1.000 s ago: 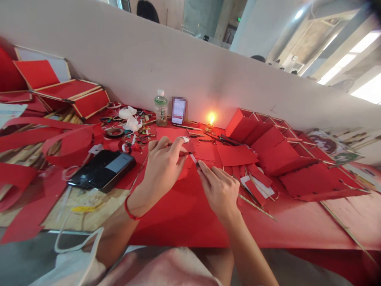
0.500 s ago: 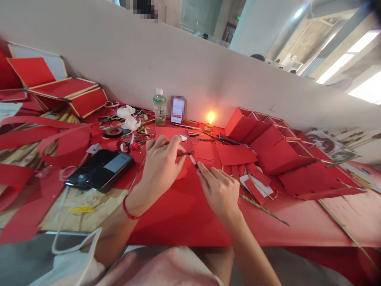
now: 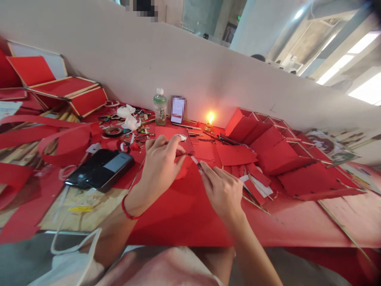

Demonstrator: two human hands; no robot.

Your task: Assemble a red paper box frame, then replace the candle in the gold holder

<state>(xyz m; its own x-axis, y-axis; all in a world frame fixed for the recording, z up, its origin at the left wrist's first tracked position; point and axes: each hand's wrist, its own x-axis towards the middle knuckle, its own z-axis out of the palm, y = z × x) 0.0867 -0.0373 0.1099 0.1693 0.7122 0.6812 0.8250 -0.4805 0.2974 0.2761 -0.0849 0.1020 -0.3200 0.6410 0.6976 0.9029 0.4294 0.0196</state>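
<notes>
My left hand (image 3: 160,161) is closed in a pinch above the red work surface, holding the end of a thin dark stick (image 3: 185,154). One of its fingers has a white wrap (image 3: 182,138) on it, and a red cord circles the wrist. From the stick's tip a narrow pale strip (image 3: 194,159) slants down to my right hand (image 3: 223,186), whose thumb and fingers are closed on its dark lower end. Whether that strip is a blade or tape, I cannot tell. Red paper sheets (image 3: 172,133) lie just beyond and under the left hand.
A lit flame lamp (image 3: 209,124) burns near the wall, beside a phone (image 3: 177,110) and a bottle (image 3: 160,107). Red paper frames (image 3: 276,151) stand to the right. A black case (image 3: 101,171), a tape roll (image 3: 113,132) and red ribbon (image 3: 62,147) lie left.
My right hand has drawn slightly right and down, away from my left hand, and slightly more of the pale strip shows between them. The left hand has stayed nearly still.
</notes>
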